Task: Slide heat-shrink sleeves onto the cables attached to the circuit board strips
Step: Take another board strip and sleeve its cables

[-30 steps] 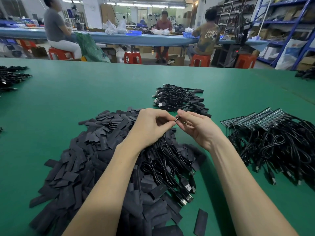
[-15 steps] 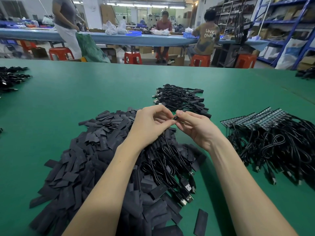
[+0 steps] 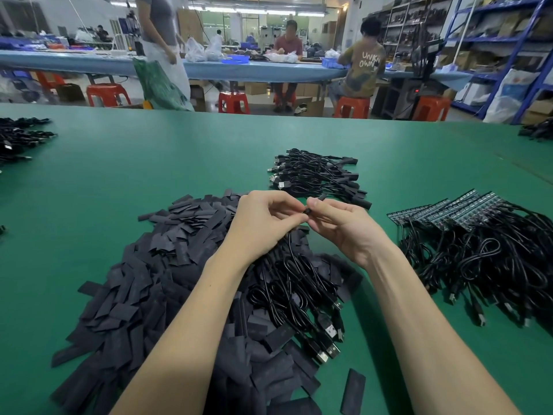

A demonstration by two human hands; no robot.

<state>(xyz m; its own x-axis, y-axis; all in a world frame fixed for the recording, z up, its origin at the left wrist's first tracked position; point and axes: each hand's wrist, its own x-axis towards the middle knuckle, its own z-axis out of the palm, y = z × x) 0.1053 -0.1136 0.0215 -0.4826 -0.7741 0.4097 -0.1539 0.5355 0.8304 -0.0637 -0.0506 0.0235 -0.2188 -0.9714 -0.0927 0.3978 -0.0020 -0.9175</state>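
I'm looking down on the green table [image 3: 119, 181]. Largest thing on it: the sleeve heap [image 3: 143, 283], flat black heat-shrink pieces, spreading from centre out to 7–8 o'clock. Lots left there.

Next, at 3 o'clock, the board stack [image 3: 443, 211]: strips w/ cables [image 3: 484, 265] trailing toward me, no sleeves visible on them. I judge that's the untouched stock, and it's big.

Centre, under my wrists, a cable bundle [image 3: 299, 289] w/ USB plugs lies on top of the heap; I can't tell whether these are sleeved.

At 12 o'clock, just beyond my hands, the far bundle [image 3: 317, 178]: black sleeve-like ends stick out on its right, so prob. the finished lot. It's smaller than the stock, so I'd say we're well under halfway.

Hands are together above the heap. Left hand [image 3: 263, 223] and right hand [image 3: 344, 226] both pinch a small dark piece [image 3: 306, 210] between the fingertips, w/ a cable hanging down from it. It's too small to tell sleeve from cable end. I judge one sleeve is mid-threading.

One loose sleeve [image 3: 353, 390] lies at 5 o'clock.
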